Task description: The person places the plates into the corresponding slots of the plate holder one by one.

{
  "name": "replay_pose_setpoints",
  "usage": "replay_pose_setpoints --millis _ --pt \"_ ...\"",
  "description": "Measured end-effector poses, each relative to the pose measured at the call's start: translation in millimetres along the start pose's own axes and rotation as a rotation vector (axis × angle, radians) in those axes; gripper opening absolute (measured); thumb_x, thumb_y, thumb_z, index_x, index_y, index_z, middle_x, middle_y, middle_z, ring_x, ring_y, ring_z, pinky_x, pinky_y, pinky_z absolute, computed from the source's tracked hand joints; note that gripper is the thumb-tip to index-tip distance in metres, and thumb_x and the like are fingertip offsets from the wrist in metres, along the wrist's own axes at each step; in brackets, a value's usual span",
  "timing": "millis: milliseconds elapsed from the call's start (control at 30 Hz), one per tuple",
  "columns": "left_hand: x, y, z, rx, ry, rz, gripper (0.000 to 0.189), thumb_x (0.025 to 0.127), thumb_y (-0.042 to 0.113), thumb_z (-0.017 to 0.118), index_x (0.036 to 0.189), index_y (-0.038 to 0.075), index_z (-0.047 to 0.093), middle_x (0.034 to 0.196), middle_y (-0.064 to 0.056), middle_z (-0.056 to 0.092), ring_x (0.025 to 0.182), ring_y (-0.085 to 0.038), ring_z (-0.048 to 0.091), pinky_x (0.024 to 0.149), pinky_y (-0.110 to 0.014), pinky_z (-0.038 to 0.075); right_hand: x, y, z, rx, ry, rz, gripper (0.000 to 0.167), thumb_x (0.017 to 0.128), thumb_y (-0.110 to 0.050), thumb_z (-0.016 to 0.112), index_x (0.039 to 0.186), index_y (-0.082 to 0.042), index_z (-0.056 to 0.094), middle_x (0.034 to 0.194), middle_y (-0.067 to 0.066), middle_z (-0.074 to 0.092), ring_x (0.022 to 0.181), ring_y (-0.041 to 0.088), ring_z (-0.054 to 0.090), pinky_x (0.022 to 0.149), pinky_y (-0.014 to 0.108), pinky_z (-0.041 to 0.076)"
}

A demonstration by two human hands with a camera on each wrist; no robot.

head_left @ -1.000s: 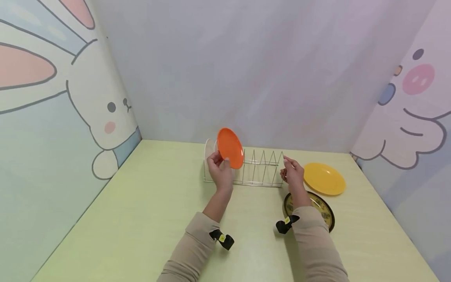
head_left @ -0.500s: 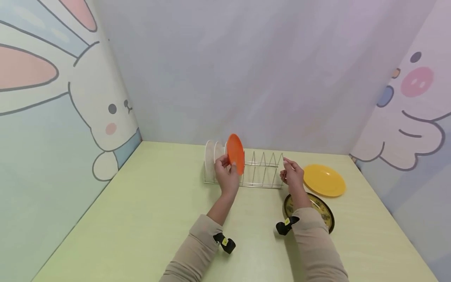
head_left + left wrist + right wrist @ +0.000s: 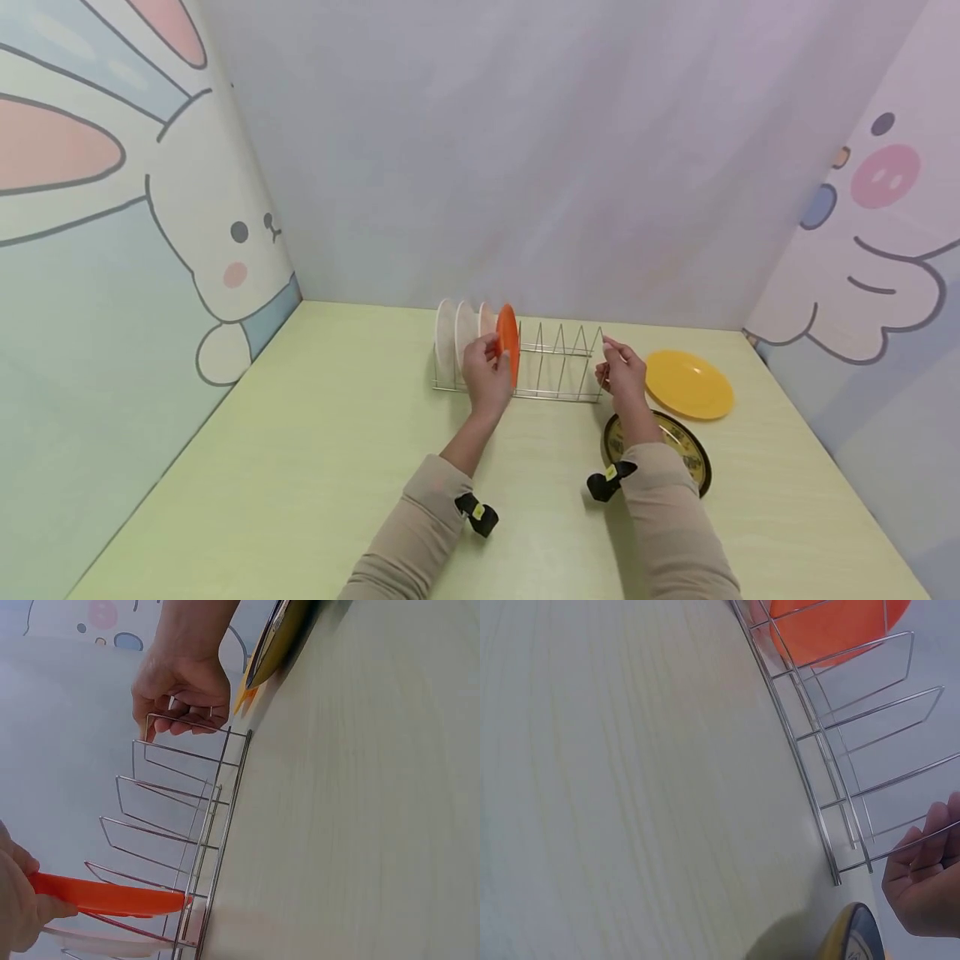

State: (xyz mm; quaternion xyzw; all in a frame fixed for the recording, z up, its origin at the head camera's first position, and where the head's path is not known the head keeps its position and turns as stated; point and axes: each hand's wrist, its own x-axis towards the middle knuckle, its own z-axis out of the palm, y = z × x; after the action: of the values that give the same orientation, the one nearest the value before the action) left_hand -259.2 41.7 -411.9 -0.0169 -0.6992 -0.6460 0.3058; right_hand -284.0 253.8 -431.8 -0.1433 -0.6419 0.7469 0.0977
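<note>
An orange plate (image 3: 507,333) stands upright in a slot of the wire dish rack (image 3: 558,395), its near edge pinched between the thumb and fingers of my left hand (image 3: 486,377). In the left wrist view the orange plate (image 3: 112,895) sits between two wires, its lower edge down at the rack's base. To its left, several white plates (image 3: 445,337) stand in the rack. My right hand (image 3: 624,377) grips the rack's right end wire. In the right wrist view, the curled fingers of the right hand (image 3: 934,862) are around that end wire.
A yellow plate (image 3: 690,384) lies flat on the table (image 3: 300,467) right of the rack. Nearer, a dark-rimmed patterned plate (image 3: 693,450) lies partly under my right forearm. A pale curtain-like wall (image 3: 510,167) rises behind the rack.
My left hand has moved right and down with the orange plate, which turned more upright and lowered into a rack slot. The right hand has stayed at the rack's end.
</note>
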Motion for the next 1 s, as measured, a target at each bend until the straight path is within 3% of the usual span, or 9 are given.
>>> replay_pose_setpoints --millis 400,800,1000 --pt "11.1 1.4 -8.1 0.314 -0.155 0.069 0.030 0.076 0.000 0.074 0.105 0.002 0.068 0.096 -0.008 0.066 0.081 -0.020 0.063 0.068 -0.029 0.053 0.2 2.5 -2.3 -0.009 -0.018 -0.012 0.036 0.095 -0.031 0.053 0.128 -0.014 0.056 0.065 0.002 0.054 0.058 0.010 0.051 0.057 0.025 0.047" --pt "9.4 0.3 -12.8 0.372 -0.164 0.081 0.030 0.076 0.007 0.077 0.104 0.002 0.068 0.090 -0.008 0.066 0.074 -0.018 0.059 0.063 -0.028 0.051 0.2 0.9 -2.6 -0.031 -0.028 -0.026 0.040 0.096 -0.031 0.052 0.132 -0.013 0.053 0.069 0.002 0.055 0.060 0.010 0.052 0.060 0.027 0.049" --pt "0.8 4.0 -27.7 0.326 -0.215 0.060 0.030 0.077 0.010 0.075 0.105 0.000 0.067 0.091 -0.009 0.066 0.075 -0.019 0.059 0.066 -0.030 0.050 -7.0 -3.8 -9.8 -0.159 -0.048 -0.012 0.048 0.095 -0.039 0.049 0.135 -0.012 0.050 0.080 0.002 0.064 0.079 0.018 0.060 0.082 0.040 0.048"
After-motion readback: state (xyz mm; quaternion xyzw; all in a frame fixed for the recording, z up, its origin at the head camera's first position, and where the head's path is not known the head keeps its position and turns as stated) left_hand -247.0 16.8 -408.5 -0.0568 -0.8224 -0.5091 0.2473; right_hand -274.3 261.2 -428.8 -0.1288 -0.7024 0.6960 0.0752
